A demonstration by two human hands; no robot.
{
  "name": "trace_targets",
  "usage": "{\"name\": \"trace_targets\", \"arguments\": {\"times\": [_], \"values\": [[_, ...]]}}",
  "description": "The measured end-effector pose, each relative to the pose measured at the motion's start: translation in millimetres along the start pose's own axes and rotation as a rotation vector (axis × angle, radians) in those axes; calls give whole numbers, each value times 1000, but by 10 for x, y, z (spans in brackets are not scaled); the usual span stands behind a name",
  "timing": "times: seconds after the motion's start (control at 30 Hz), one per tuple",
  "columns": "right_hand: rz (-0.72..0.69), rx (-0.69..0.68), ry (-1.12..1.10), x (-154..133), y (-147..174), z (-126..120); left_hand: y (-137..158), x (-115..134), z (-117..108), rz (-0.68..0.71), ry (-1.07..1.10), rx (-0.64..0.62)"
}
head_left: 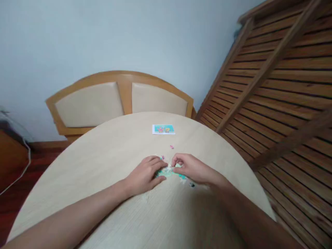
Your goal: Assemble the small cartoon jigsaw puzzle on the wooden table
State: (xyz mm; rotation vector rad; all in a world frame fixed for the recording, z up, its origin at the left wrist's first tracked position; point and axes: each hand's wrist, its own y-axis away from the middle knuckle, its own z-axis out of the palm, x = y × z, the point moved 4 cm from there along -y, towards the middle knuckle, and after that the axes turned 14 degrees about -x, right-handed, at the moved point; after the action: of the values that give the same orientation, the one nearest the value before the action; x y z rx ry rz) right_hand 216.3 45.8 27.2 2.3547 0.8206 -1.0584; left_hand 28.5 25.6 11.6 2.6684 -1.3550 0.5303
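Observation:
Small green, white and dark jigsaw puzzle pieces (167,172) lie in a cluster on the round table, between my two hands. My left hand (147,174) rests over the left side of the cluster, fingers stretched out and thumb apart, covering part of it. On the right, my right hand (190,167) has its thumb and index finger pinched together at the cluster's edge. Whatever is between those fingertips is too small to make out. A pink piece (172,147) sits apart, beyond the hands. Near my right wrist lies a dark piece (191,185).
A small picture card (164,129) with pink and yellow cartoon figures on turquoise lies towards the table's far side. Behind the pale wooden table (116,148) stands a padded headboard (124,93). A slatted wooden frame (272,86) leans at the right; a white cable (29,155) hangs left.

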Motion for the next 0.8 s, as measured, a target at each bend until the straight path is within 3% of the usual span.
{"name": "trace_targets", "arguments": {"times": [0.27, 0.5, 0.63, 0.8], "values": [[-125, 83, -108, 38, -27, -71, 24, 90, -43, 57, -184, -46], [-133, 95, 228, 21, 59, -107, 36, 47, -16, 51, -338, -84], [-101, 64, 354, -71, 51, 0, 31, -4, -24, 25, -203, -7], [-90, 98, 436, -158, -71, 216, 37, -60, -55, -54, 143, 156]]}}
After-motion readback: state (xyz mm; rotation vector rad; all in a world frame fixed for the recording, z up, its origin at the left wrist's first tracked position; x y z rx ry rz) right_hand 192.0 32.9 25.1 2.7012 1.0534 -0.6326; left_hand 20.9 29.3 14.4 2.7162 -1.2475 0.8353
